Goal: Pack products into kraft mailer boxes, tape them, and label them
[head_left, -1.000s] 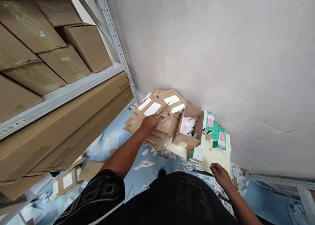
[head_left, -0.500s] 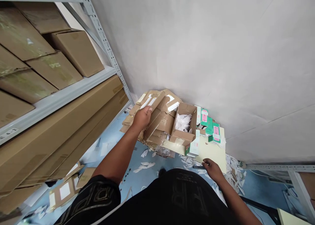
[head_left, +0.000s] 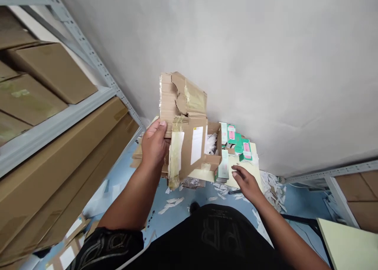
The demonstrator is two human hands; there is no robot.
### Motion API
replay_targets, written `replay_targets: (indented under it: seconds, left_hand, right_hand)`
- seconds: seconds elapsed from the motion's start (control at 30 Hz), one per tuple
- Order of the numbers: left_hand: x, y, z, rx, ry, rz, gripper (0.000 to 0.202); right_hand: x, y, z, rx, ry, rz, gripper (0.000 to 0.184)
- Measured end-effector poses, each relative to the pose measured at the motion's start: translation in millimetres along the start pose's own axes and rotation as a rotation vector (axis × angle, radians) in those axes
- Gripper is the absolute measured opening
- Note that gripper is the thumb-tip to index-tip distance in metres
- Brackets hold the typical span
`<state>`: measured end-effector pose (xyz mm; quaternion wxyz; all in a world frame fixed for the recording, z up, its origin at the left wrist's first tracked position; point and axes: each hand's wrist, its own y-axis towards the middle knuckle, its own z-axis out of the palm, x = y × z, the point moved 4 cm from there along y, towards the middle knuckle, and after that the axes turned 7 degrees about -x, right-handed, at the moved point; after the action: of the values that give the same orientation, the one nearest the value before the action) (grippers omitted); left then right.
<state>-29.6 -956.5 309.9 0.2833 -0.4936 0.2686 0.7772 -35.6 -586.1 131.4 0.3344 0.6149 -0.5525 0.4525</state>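
My left hand [head_left: 155,141] grips the left edge of a torn, flattened cardboard box [head_left: 189,138], raised in front of the pale wall. Yellowed tape and white labels cover its lower flap. Behind it, an open carton [head_left: 214,158] with crumpled white paper [head_left: 210,144] inside is partly hidden. My right hand [head_left: 245,182] hovers over the front of a cream tabletop [head_left: 239,162], fingers loosely apart and holding nothing. Nearest to it are a pale small box [head_left: 222,167] and several green boxes [head_left: 245,150] with pink panels.
At left, a metal rack [head_left: 88,104] holds several brown cartons [head_left: 53,71]. Paper strips [head_left: 173,204] litter the blue floor. More flattened cardboard [head_left: 136,156] lies behind my left hand. Another cream surface [head_left: 348,242] and a second rack [head_left: 336,195] stand at right.
My left hand has lifted the cardboard box off the pile and turned it toward me. My right hand has risen slightly and its fingers have spread. The view has shifted right.
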Motion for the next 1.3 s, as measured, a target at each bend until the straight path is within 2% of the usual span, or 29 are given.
replay_targets:
  seconds: [0.1,0.2,0.3,0.4,0.5,0.57,0.73,0.8,0.9,0.97,1.03,1.13,1.2,1.3]
  left_hand:
    - [18.9,-35.7,49.3,0.095,-0.058,-0.162,0.048]
    - [45.4,-78.4,99.8,0.24,-0.098,-0.327,0.048]
    - [71.5,-121.0,143.7,0.376,-0.117,-0.428,0.048]
    - [95.2,-161.8,186.0,0.55,-0.142,-0.452,0.058]
    - [119.3,-209.5,231.9,0.752,-0.048,-0.426,0.062]
    - [135.3,-246.1,263.8,0.828,0.026,-0.413,0.065]
    - [166.7,-346.7,343.5,0.95,0.01,-0.54,0.064]
    - [174.8,-382.8,370.4,0.988,0.004,-0.57,0.064]
    - [183.8,-429.2,404.1,1.033,0.018,-0.546,0.062]
    - [189.2,-458.1,423.7,1.073,0.02,-0.524,0.061]
    - [196.5,-486.4,441.9,1.104,0.023,-0.535,0.058]
    - [214.3,-525.7,467.4,1.114,0.045,-0.636,0.05]
    - [230.0,-548.0,483.4,1.108,0.077,-0.722,0.045]
    - [254.2,-574.5,504.5,1.095,0.123,-0.851,0.044]
  right_hand:
    - [20.7,12.5,-13.5,-0.103,0.323,0.042,0.067]
    - [21.9,13.6,-44.9,-0.158,0.573,0.097,0.069]
    - [6.9,-2.1,-92.8,-0.202,0.675,0.152,0.059]
    - [-22.3,-30.8,-154.3,-0.367,0.679,0.154,0.055]
    - [-60.8,-68.7,-218.5,-0.57,0.632,0.142,0.055]
    - [-88.3,-97.3,-259.0,-0.652,0.609,0.154,0.054]
    - [-149.0,-174.0,-354.6,-0.724,0.513,0.197,0.054]
    - [-163.5,-205.9,-391.9,-0.83,0.316,0.2,0.058]
    - [-165.9,-251.2,-435.2,-1.121,-0.166,0.19,0.064]
    - [-156.7,-271.7,-444.7,-1.237,-0.416,0.125,0.061]
    - [-147.1,-281.4,-440.1,-1.222,-0.535,0.037,0.06]
    - [-141.8,-281.3,-421.1,-1.001,-0.599,-0.04,0.074]
    - [-147.4,-279.4,-411.8,-0.852,-0.634,-0.04,0.087]
    - [-164.7,-281.0,-414.0,-0.771,-0.691,0.012,0.096]
